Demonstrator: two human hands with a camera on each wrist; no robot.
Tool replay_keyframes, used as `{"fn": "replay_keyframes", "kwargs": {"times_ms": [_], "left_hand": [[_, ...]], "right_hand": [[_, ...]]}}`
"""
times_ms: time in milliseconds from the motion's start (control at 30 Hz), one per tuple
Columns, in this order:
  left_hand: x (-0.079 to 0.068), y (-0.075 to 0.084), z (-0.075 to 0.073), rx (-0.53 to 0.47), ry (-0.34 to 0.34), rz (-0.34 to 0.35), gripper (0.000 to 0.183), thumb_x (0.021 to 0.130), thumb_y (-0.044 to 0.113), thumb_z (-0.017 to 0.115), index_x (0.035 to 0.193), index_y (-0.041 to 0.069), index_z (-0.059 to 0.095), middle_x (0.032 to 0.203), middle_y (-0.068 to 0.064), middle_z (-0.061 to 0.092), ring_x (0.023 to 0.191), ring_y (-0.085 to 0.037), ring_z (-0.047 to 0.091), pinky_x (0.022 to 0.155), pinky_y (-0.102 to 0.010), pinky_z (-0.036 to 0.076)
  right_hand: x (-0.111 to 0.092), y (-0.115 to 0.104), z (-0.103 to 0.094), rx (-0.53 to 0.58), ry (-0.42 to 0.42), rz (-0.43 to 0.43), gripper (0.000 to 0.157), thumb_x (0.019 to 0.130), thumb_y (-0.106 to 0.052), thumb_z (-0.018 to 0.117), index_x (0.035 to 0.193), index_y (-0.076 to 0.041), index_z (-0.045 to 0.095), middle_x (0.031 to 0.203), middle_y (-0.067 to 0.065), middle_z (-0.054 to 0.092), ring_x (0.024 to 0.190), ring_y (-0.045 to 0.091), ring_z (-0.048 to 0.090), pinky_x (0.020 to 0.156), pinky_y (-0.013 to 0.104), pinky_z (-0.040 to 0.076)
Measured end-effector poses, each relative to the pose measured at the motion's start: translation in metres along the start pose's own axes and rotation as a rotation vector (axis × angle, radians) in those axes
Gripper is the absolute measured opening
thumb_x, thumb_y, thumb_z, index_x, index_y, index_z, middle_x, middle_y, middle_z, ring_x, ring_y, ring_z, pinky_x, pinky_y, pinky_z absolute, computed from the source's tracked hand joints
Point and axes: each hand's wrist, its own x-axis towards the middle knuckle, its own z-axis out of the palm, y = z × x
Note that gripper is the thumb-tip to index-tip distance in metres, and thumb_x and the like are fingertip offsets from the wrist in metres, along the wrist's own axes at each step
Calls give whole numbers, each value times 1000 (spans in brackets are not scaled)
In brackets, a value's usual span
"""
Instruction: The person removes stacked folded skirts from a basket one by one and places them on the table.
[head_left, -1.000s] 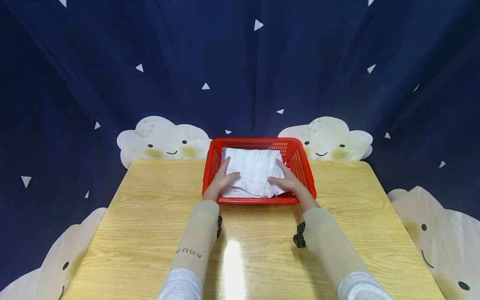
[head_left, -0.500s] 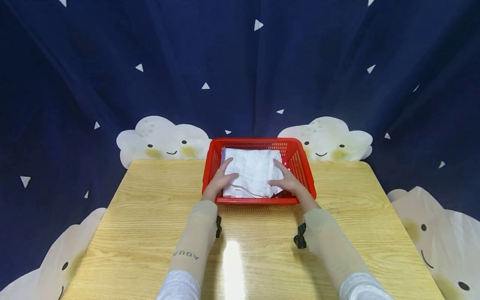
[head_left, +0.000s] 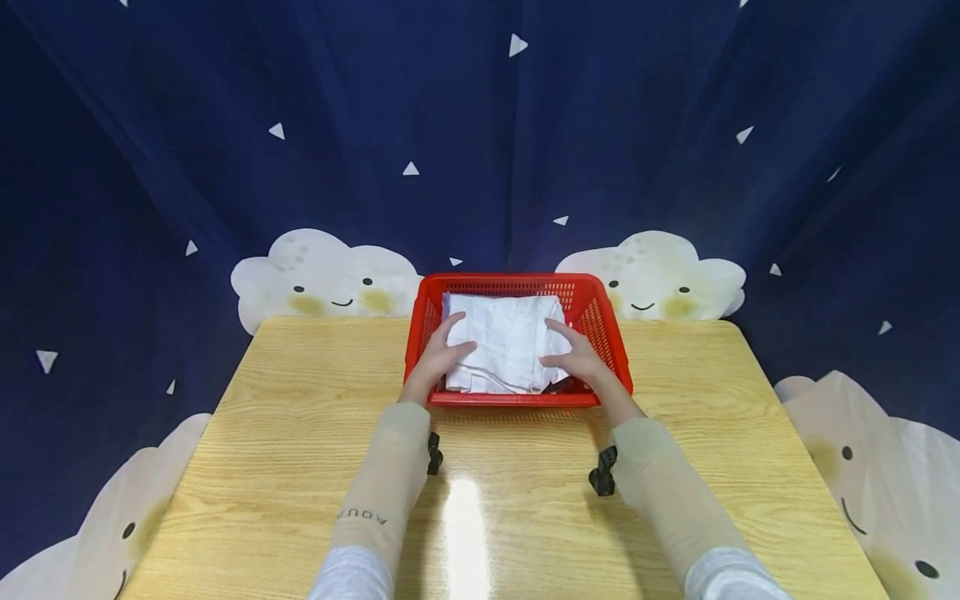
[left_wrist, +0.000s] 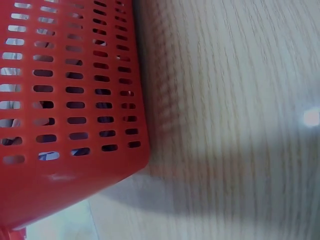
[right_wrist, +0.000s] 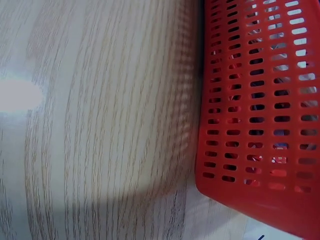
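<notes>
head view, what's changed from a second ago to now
Only small shifts: the left hand and right hand each reach an index finger slightly farther inward over the cloth, and both sleeves have edged outward. No new grip or release shows. The basket stayed in place, the cloth inside it.

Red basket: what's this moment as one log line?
left hand: on white cloth, left side | right hand: on cloth, right side | cloth: in red basket | basket: on table
</notes>
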Motion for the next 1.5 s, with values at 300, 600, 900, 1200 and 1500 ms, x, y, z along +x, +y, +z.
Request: {"fn": "replay_keyframes", "kwargs": {"times_ms": [300, 600, 900, 1200, 1500], "left_hand": [[0, 10, -4, -9, 37, 94, 59, 84, 18, 62, 137, 22, 39, 143, -6, 33, 131, -23, 27, 107, -46, 23], [-9, 30, -15, -78, 58, 148, 58, 84, 14, 63, 137, 21, 40, 144, -3, 32, 132, -21, 25, 107, -45, 23], [-28, 45, -37, -191, 54, 198, 57, 84, 8, 63, 136, 16, 41, 144, -2, 32, 134, -16, 21, 109, -38, 18], [-61, 60, -64, -329, 22, 208, 61, 83, -2, 59, 139, 6, 36, 143, -11, 30, 126, -20, 32, 103, -30, 29], [-82, 37, -93, -290, 28, 173, 63, 83, 1, 60, 140, 13, 35, 140, -9, 34, 106, -15, 46, 81, -19, 45]], "right_hand": [[-7, -9, -13, 48, 16, -80, 75, 77, -15, 72, 142, -23, 35, 145, 7, 33, 134, 28, 23, 104, 51, 26], [-18, -31, -21, 87, 49, -137, 74, 77, -15, 72, 141, -24, 36, 145, 6, 32, 134, 27, 22, 103, 50, 29], [-33, -57, -14, 137, 81, -185, 73, 76, -13, 73, 140, -23, 38, 144, 4, 35, 134, 24, 23, 103, 50, 29], [-55, -86, 2, 251, 67, -140, 73, 75, -10, 73, 139, -26, 40, 144, 3, 33, 132, 23, 24, 102, 46, 33], [-75, -97, 42, 341, 78, -228, 74, 73, -5, 74, 138, -19, 41, 143, 3, 36, 134, 21, 22, 106, 46, 24]]}}
